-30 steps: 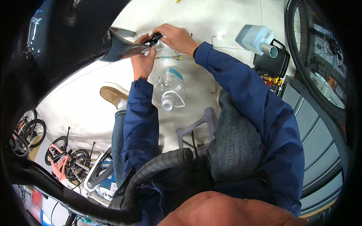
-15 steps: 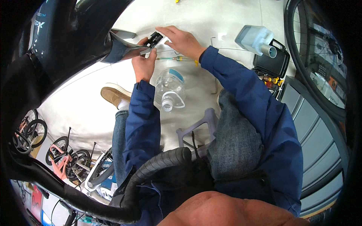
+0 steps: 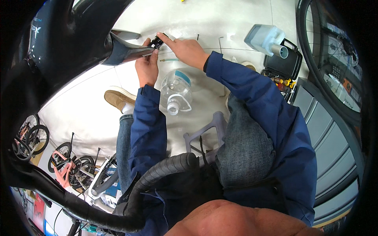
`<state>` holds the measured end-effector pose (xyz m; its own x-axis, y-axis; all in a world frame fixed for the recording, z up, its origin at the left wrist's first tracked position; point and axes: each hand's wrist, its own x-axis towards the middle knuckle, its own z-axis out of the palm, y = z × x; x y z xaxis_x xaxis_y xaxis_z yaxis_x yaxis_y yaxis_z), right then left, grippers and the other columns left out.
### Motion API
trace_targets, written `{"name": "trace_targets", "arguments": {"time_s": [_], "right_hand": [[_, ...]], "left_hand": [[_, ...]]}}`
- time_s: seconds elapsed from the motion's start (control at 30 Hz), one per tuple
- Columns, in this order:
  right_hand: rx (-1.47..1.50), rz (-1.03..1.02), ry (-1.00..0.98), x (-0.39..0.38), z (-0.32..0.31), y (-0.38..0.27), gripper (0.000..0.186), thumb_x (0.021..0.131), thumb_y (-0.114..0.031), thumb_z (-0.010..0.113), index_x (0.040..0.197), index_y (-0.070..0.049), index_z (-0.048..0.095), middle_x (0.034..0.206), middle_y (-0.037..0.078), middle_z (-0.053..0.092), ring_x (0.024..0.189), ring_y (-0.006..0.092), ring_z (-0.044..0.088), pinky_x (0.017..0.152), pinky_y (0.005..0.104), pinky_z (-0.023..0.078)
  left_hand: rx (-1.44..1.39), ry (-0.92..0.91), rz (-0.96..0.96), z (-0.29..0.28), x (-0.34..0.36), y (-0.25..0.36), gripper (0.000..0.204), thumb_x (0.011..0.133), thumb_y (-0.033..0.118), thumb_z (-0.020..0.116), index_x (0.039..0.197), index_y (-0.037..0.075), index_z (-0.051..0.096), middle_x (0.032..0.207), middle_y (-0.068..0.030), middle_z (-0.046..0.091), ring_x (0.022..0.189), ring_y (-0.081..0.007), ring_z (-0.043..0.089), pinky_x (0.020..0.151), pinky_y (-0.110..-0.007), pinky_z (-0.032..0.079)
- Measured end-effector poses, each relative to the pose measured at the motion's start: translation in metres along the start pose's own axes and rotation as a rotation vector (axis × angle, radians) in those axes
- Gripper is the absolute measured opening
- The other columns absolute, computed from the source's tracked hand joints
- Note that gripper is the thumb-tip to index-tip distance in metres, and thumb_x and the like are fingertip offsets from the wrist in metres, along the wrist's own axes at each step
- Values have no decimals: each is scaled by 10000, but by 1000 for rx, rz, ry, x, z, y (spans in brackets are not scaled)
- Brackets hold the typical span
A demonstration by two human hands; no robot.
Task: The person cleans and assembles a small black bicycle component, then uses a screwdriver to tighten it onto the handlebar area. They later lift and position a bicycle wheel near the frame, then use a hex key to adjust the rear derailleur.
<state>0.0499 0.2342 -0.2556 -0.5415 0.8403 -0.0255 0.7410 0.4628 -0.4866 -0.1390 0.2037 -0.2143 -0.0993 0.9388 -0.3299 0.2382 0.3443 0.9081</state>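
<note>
My left hand [image 3: 149, 67] holds a small black component [image 3: 156, 43] from below, at the end of a glossy black bicycle fork blade [image 3: 130, 53]. My right hand [image 3: 185, 51] reaches in from the right, index fingertip on top of that component and the other fingers curled. Part of a thin tube tool [image 3: 168, 59] shows on the floor between the hands. Just below them is a large clear plastic bottle [image 3: 176, 90] with a handle. Hex keys [image 3: 220, 45] lie right of my right hand.
A pale blue jug [image 3: 260, 37], black case [image 3: 279, 67] and tools [image 3: 283, 84] are at right, beside a wheel [image 3: 315, 59] and grey panels [image 3: 327, 145]. A grey stand [image 3: 202, 133] is between my legs. Taped handlebar [image 3: 165, 169] crosses below; several bicycles [image 3: 63, 165] are at lower left.
My right hand has shifted down and to the right, its index finger now extended onto the component. My left hand stays nearly in place. More of the tube tool is hidden.
</note>
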Motion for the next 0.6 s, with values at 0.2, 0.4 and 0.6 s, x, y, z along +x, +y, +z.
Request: {"name": "trace_targets", "arguments": {"time_s": [0.2, 0.4, 0.6], "right_hand": [[-127, -9, -35, 1, 8, -6, 944, 895, -30, 602, 1685, -228, 126, 749, 97, 626, 621, 254, 673, 500, 366, 556], [112, 87, 0, -14, 7, -10, 840, 912, -120, 653, 1642, -153, 240, 819, 123, 690, 714, 300, 712, 596, 411, 574], [626, 255, -136, -92, -6, 7, 440, 913, -206, 724, 1312, -38, 641, 914, 154, 732, 780, 279, 718, 704, 356, 559]], "left_hand": [[16, 14, 17, 1, 1, 0, 463, 1029, 50, 638, 1470, -39, 532, 1372, -125, 651, 1125, -148, 622, 978, -275, 490], [10, 70, 76, 2, -4, -5, 515, 992, 24, 657, 1481, -28, 503, 1434, -158, 595, 1229, -204, 607, 1000, -332, 516], [52, 177, -28, -26, -41, -10, 474, 962, 33, 661, 1418, -18, 537, 1418, -169, 592, 1291, -287, 588, 1049, -396, 508]]}}
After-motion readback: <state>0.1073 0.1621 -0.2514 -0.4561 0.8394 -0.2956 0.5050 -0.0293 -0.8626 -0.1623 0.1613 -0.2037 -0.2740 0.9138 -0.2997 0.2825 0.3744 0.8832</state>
